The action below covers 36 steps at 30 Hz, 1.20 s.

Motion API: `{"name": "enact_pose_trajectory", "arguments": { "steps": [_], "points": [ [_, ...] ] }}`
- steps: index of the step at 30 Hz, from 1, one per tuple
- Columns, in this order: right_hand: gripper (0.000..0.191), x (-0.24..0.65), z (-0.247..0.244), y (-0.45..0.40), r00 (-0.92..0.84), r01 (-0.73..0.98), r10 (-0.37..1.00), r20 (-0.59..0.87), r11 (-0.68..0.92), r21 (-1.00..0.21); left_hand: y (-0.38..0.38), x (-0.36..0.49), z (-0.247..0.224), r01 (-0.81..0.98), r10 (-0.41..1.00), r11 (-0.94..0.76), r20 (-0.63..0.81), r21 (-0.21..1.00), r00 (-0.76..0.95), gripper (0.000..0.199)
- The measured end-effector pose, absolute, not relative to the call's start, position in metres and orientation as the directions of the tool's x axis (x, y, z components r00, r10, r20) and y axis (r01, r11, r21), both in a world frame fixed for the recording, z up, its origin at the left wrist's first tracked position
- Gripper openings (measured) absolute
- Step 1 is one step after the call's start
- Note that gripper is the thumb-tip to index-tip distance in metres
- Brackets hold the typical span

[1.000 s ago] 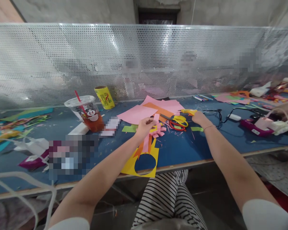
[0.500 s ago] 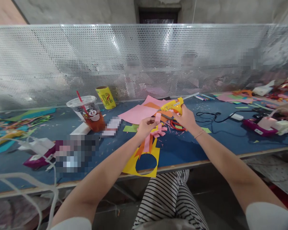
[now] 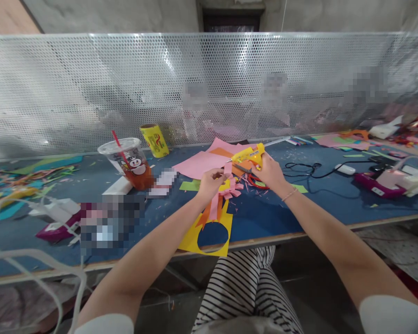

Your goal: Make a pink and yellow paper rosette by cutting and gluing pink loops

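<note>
My right hand [image 3: 269, 170] is closed round the handle of a yellow glue gun [image 3: 249, 153], its nozzle pointing left. The nozzle tip is close to the upper end of a pink paper strip [image 3: 227, 170]; whether they touch I cannot tell. My left hand [image 3: 211, 182] pinches that strip between its fingers. Below it lie looped pink strips [image 3: 235, 189] and orange paper tails [image 3: 205, 214], partly covered by the hand. Nearer the table's edge is a yellow sheet [image 3: 190, 239] with a round hole. Scissors with red handles [image 3: 259, 182] lie under my right hand.
Pink sheets [image 3: 198, 163] lie behind my hands. To the left stand a plastic cup with a red straw [image 3: 137, 169] and a yellow can-shaped container [image 3: 155, 141]. Purple power strips [image 3: 379, 184] with cables sit at both sides. A perforated metal screen [image 3: 142, 93] runs along the back.
The glue gun has shifted slightly left and down, its nozzle nearer the pink strip's upper end. My left hand still pinches the strip.
</note>
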State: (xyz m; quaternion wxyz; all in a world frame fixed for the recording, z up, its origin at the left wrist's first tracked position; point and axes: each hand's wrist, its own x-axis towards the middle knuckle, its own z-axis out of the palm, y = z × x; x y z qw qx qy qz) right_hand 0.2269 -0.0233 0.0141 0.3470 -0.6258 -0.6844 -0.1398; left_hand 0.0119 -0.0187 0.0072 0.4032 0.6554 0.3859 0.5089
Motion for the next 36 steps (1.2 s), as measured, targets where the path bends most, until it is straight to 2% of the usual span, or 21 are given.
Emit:
{"name": "enact_pose_trajectory", "arguments": {
  "steps": [16,25,30,33,36],
  "points": [
    [0.041,0.233,0.017,-0.021,0.042,0.958,0.772,0.634,0.148,-0.244,-0.016,0.009,0.011,0.034,0.93,-0.349,0.341,0.936,0.138,0.027],
    [0.043,0.23,0.016,-0.023,0.009,0.958,0.786,0.619,0.171,-0.232,-0.017,0.009,0.012,0.07,0.93,-0.353,0.342,0.933,0.137,0.027],
    [0.044,0.233,0.017,-0.022,0.042,0.962,0.798,0.601,0.13,-0.24,-0.02,0.009,0.017,0.025,0.942,-0.327,0.324,0.945,0.092,0.027],
    [0.042,0.235,0.016,-0.019,0.063,0.951,0.791,0.609,0.137,-0.276,-0.021,0.008,0.019,0.01,0.946,-0.32,0.318,0.947,0.065,0.027],
    [0.049,0.245,0.012,-0.008,0.12,0.919,0.804,0.582,0.132,-0.371,-0.021,0.007,0.019,0.024,0.945,-0.322,0.32,0.946,0.069,0.027]
  ]
}}
